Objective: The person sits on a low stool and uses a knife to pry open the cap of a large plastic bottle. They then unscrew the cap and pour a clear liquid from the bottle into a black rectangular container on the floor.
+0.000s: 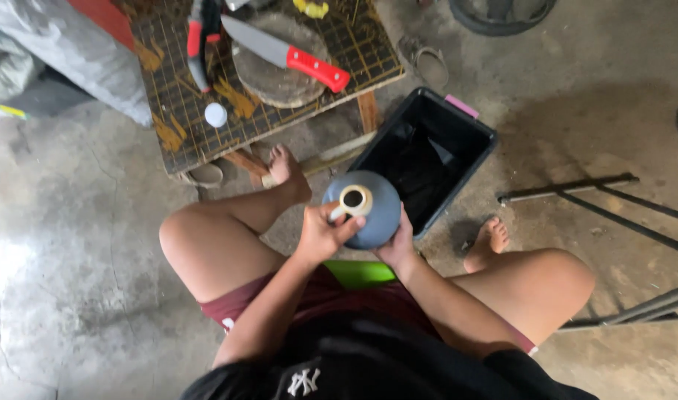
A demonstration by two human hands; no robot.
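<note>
I sit on a green stool and hold a round blue-grey jug between my knees. My left hand grips its pale open neck, thumb and fingers around the rim. Cupping the jug's lower right side from beneath is my right hand. The opening faces up toward me and looks dark inside.
A low gridded table ahead holds a red-handled knife on a round wooden block, a red tool and a small white cap. A black bin stands just right of the jug. Metal bars lie at right.
</note>
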